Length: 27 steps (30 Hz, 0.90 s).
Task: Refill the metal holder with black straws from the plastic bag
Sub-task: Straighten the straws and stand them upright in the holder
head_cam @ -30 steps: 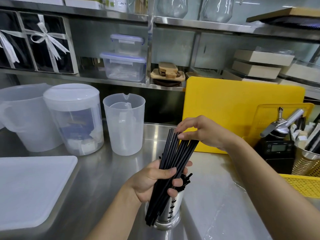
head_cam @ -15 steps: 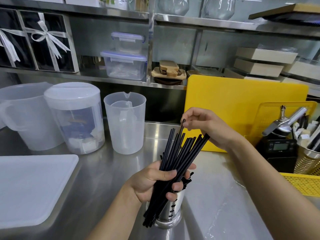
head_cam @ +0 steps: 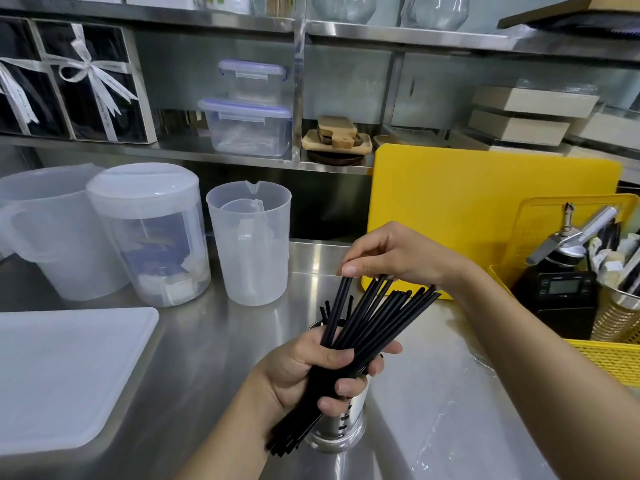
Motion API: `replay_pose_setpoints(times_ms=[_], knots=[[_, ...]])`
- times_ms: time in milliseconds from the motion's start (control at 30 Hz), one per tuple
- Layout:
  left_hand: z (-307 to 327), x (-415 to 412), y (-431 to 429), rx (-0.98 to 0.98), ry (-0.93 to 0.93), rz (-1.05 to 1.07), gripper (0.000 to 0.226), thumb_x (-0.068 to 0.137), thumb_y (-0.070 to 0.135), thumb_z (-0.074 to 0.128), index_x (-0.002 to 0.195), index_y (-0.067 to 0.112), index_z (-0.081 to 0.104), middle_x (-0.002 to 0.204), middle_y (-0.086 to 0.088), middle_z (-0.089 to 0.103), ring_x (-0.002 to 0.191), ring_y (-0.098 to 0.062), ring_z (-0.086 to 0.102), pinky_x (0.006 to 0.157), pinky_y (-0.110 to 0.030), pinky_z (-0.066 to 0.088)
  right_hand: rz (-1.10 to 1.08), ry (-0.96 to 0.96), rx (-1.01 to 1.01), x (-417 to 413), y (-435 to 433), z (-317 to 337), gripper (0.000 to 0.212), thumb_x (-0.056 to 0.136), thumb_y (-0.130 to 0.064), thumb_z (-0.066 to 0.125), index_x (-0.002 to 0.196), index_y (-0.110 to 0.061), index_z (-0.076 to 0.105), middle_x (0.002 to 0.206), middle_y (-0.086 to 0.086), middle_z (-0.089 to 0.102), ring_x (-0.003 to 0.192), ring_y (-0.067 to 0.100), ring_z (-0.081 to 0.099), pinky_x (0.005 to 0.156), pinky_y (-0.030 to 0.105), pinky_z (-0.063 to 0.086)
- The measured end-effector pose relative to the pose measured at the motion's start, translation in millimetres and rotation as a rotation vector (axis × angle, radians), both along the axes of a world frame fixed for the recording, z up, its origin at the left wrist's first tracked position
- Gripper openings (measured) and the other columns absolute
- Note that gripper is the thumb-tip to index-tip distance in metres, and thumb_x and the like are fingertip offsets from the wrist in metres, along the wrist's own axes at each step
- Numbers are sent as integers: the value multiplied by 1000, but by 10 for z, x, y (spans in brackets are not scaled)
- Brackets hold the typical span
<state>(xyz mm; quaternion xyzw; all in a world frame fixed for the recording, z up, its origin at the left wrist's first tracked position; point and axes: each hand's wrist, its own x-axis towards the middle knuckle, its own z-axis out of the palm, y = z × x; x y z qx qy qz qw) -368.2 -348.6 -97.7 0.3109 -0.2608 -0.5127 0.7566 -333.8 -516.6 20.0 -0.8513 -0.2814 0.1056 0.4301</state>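
We see even, bright overhead light, white glare on the steel counter (head_cam: 207, 341), soft shadows, sharp focus, and shelves (head_cam: 415, 36) bowed at the edges.

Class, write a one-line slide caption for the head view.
Left hand grips black straws above the metal holder; right hand fingers their tips.

1. The metal holder (head_cam: 341, 424) stands on the counter (head_cam: 194, 341) at lower centre, behind the left hand (head_cam: 311, 368).
2. The straws (head_cam: 363, 327) in that hand fan toward upper right, under the right hand (head_cam: 398, 254).
3. Three jugs (head_cam: 249, 240) stand in a row at left.
4. A board (head_cam: 62, 372) lies at lower left.
5. The basket (head_cam: 613, 358) sits at right edge.
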Motion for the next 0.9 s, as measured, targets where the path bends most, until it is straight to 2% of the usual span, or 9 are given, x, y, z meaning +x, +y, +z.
replay_pose_setpoints(times_ms=[67, 133, 233, 367, 467, 567, 633, 733, 900], knots=[[1, 1, -3, -14, 6, -13, 51, 84, 13, 61, 131, -1, 45, 93, -3, 58, 62, -7, 55, 44, -16, 47, -9, -16, 16, 9, -5, -14, 8, 81, -11, 66, 74, -13, 68, 51, -9, 55, 42, 1, 40, 43, 10, 30], [8, 12, -3, -22, 10, -22, 50, 85, 13, 60, 131, -1, 44, 94, -3, 58, 62, -7, 56, 45, -16, 48, -25, -34, 21, 14, -22, -12, 10, 81, -8, 65, 72, -11, 66, 42, -13, 51, 41, 0, 40, 42, 9, 30], [5, 21, 11, -19, 6, -20, 52, 85, 12, 60, 131, -2, 42, 94, -4, 58, 62, -7, 56, 45, -17, 49, -93, -52, 90, 15, -98, 31, 7, 81, -7, 64, 74, -7, 65, 38, -13, 49, 39, 1, 39, 41, 7, 28], [-26, 16, 27, -18, 17, -35, 51, 84, 12, 61, 130, -1, 43, 91, -3, 54, 60, -6, 54, 44, -14, 47, -136, -16, 124, 64, -214, 51, 18, 71, -28, 67, 69, -11, 66, 44, -8, 39, 44, 10, 27, 41, 21, 20], [-36, 28, 5, -20, 17, -39, 51, 86, 12, 59, 132, -1, 42, 93, -3, 55, 61, -5, 54, 45, -14, 47, -116, 13, 119, 73, -232, -4, 18, 84, -19, 62, 74, -5, 61, 45, -9, 39, 44, 10, 28, 41, 21, 20], [-44, 31, 8, -26, 24, -43, 51, 86, 12, 58, 132, -2, 41, 93, -3, 56, 61, -6, 54, 45, -14, 47, -96, 50, 108, 65, -207, -59, 15, 90, -12, 56, 75, -7, 57, 46, -7, 39, 41, 9, 26, 42, 22, 19], [-49, 30, 16, -34, 41, -45, 51, 86, 10, 58, 132, -4, 41, 93, -4, 56, 61, -7, 55, 45, -15, 48, -64, 68, 101, 68, -170, -96, 13, 87, -13, 60, 75, -6, 57, 43, -8, 37, 40, 9, 24, 42, 22, 18], [-45, 25, 20, -22, 46, -43, 50, 86, 10, 58, 131, -4, 41, 92, -5, 56, 61, -7, 55, 45, -16, 48, 3, 97, 67, 68, -127, -105, 20, 73, -24, 68, 71, -6, 60, 40, -10, 34, 40, 10, 22, 40, 20, 20], [-17, 37, 32, 2, 32, -17, 50, 84, 9, 60, 129, -4, 43, 92, -5, 58, 61, -8, 55, 45, -16, 48, -18, 108, 22, 114, -153, -95, 14, 79, -11, 66, 68, -6, 60, 37, -11, 34, 38, 7, 23, 40, 19, 20]])
